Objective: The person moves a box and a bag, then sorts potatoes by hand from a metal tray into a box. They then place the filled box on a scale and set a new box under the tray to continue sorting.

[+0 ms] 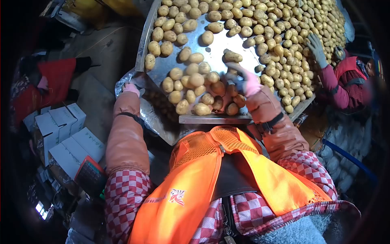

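Note:
My left hand (133, 88), gloved, is closed at the upper edge of a silvery plastic bag (151, 116) beside the table's near left corner. Inside the bag's dark mouth potatoes are dimly visible. My right hand (245, 79), in a grey and pink glove, reaches low over the metal table (170, 67) with its fingers apart, slightly blurred. Just beyond its fingertips lies a single potato (233, 56). A loose group of potatoes (196, 79) sits between my two hands, some in shadow against the near rim (215, 119).
A large heap of potatoes (280, 36) covers the table's far and right side. At right, a co-worker's gloved hand (317, 48) rests on the heap. White cartons (61, 122) stand at lower left, near a person in red (57, 81). Filled sacks (345, 150) lie at lower right.

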`<act>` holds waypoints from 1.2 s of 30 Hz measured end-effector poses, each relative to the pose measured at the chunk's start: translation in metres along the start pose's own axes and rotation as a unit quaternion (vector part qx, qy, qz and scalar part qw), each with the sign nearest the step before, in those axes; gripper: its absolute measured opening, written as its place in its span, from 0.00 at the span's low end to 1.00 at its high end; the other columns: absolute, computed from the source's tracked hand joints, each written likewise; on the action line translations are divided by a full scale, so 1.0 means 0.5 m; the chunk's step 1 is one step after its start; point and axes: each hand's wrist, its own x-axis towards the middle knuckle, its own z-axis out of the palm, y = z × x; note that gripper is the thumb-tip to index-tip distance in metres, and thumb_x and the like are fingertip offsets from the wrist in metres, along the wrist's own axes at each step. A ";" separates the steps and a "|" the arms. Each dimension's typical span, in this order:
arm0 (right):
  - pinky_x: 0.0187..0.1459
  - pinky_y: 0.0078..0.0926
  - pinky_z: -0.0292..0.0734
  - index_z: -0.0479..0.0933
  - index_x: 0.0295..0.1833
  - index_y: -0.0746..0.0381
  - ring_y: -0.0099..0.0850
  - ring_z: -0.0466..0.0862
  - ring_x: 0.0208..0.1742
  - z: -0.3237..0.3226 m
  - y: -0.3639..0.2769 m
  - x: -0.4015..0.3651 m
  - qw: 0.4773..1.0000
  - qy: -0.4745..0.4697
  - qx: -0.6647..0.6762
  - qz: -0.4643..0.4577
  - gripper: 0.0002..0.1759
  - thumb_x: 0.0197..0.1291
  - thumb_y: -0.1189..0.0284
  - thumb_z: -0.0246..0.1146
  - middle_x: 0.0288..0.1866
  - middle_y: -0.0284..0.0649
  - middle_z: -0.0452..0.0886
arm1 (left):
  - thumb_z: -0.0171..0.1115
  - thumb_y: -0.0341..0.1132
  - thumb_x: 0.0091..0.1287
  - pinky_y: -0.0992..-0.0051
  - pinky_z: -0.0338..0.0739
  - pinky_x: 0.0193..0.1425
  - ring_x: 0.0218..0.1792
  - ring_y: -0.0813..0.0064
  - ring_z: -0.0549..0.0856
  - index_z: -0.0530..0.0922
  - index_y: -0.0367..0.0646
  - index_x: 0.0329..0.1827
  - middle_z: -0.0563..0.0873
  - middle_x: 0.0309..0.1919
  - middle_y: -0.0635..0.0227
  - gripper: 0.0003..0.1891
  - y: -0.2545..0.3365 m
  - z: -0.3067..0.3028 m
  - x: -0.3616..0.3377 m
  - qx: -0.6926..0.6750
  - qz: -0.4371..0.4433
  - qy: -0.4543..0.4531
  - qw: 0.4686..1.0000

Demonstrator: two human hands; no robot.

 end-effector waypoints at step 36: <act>0.59 0.41 0.77 0.80 0.59 0.51 0.50 0.80 0.58 -0.056 0.113 0.080 0.965 0.006 -0.261 -0.028 0.26 0.53 0.79 0.64 0.56 0.44 0.81 | 0.62 0.38 0.66 0.61 0.77 0.61 0.55 0.49 0.84 0.81 0.54 0.61 0.85 0.56 0.55 0.19 0.041 -0.052 -0.083 -0.321 -0.030 0.336 0.885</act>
